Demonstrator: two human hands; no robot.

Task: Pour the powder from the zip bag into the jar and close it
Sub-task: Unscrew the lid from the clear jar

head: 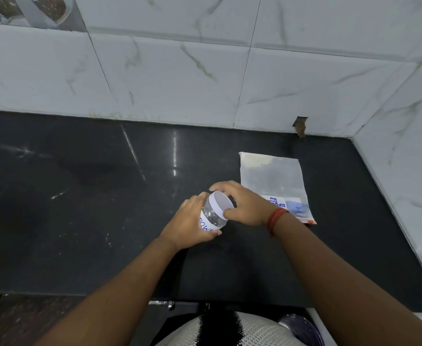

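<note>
Left hand [190, 224] is gripping the jar [211, 217] body, fingers curled round the clear wall and label, jar tilting with its long axis leaning up and away toward the right hand. Right hand [242, 204] is sitting over the white lid [221, 203], fingers [220, 188] wrapped on the lid rim, thumb on the near edge — clamped on it. Lid is lying directly under the right fingers, so likely a twist is next; cannot tell if it is tightening or loosening. Zip bag [274, 181] is lying flat on the black desk [92, 196], just beyond the right hand, looking mostly empty. Both forearms are reaching forward, wrists converging on the jar.
</note>
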